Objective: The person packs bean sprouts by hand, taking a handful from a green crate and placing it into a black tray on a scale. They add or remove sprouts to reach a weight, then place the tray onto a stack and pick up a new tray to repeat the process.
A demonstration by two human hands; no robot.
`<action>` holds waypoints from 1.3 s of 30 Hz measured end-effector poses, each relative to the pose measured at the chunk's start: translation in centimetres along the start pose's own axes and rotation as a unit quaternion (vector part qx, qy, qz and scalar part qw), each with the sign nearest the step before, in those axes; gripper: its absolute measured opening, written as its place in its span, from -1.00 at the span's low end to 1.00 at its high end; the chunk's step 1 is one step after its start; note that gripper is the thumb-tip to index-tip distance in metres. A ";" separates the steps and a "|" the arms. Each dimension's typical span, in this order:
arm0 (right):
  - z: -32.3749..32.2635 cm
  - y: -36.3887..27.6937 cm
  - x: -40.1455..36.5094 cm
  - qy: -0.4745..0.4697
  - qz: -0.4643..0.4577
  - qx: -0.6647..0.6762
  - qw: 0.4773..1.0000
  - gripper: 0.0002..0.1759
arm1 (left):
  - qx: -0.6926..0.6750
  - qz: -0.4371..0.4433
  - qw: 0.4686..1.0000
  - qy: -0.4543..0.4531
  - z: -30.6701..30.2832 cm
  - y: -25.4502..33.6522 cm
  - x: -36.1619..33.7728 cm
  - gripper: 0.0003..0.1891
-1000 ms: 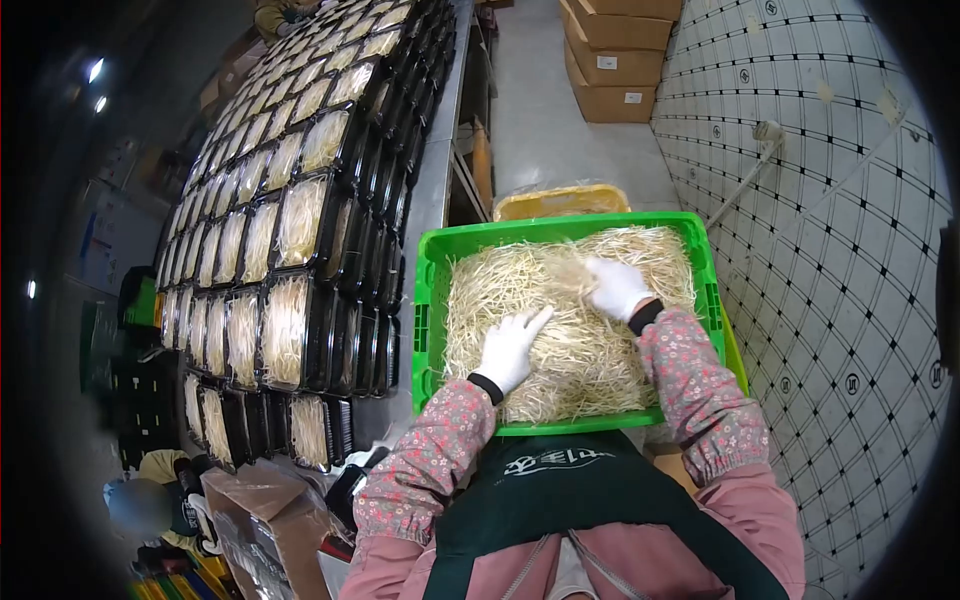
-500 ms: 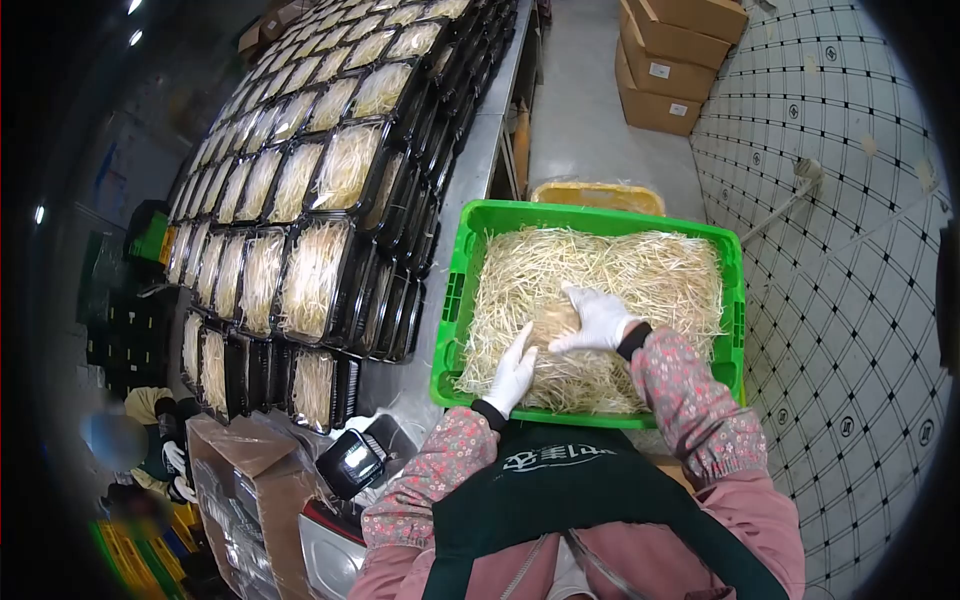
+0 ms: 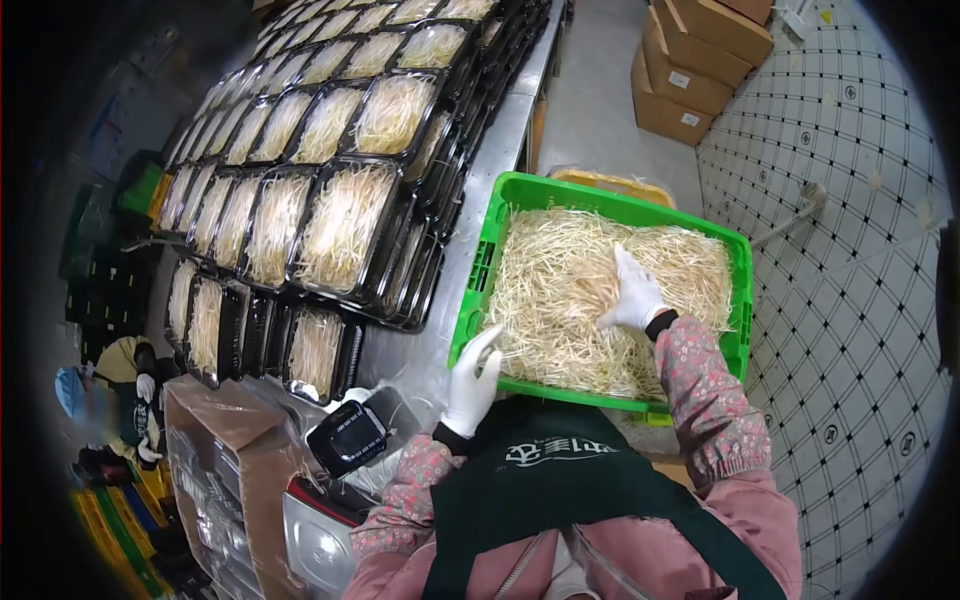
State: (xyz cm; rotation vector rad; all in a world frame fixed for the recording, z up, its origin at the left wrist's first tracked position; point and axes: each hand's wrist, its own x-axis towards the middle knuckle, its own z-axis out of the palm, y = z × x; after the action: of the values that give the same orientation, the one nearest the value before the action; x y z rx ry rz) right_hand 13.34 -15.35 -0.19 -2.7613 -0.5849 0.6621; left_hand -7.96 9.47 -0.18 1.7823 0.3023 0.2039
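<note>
Closest to me is the person's dark green apron [image 3: 560,480], smooth with a white printed mark, worn over pink sleeves [image 3: 705,390] of soft cloth with a small flower print and gathered cuffs. Both hands wear thin white gloves and are well apart. The left hand [image 3: 472,385] hangs loose and empty, fingers slightly spread, at the near left corner of a green crate [image 3: 478,300]; I cannot tell whether it touches the rim. The right hand [image 3: 632,298] lies further in, fingers stretched out flat on the bean sprouts [image 3: 560,300], gripping nothing that I can make out.

The sprouts fill the crate in a pale, stringy tangle. The crate is hard plastic, rectangular, with slotted walls, and it sits at the edge of a dull steel table [image 3: 500,150].

Down to the left lies a small black device with a glossy screen [image 3: 347,438], beside a brown carton [image 3: 235,450] draped in crinkled clear film. A co-worker [image 3: 130,395] crouches beyond that.

Further along the table, shallow black trays [image 3: 340,225] of sprouts stand in close rows. A yellow crate [image 3: 612,184] peeks out behind the green one. Farthest off are stacked cardboard boxes [image 3: 700,75] beside a white surface ruled in a dark grid [image 3: 850,200].
</note>
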 end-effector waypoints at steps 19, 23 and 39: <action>8.0 2.1 -3.3 0.167 -0.183 0.033 0.968 0.10 | 0.241 -0.115 0.708 0.654 -22.9 -15.5 -22.3 -0.43; 3.5 0.8 -3.2 0.067 -0.071 0.039 0.994 -0.02 | -0.142 -0.248 0.733 0.617 -24.2 -21.5 -22.4 -0.68; -2.1 -0.8 -2.7 0.067 -0.278 0.304 0.909 -0.23 | -0.165 0.068 0.703 0.688 -15.0 -0.5 -19.5 -0.68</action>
State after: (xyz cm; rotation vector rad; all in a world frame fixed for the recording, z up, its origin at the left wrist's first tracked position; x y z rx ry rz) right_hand 11.86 -16.12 2.91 -1.9130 -0.9004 0.4153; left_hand -31.01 17.36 3.28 0.9595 1.0990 1.6164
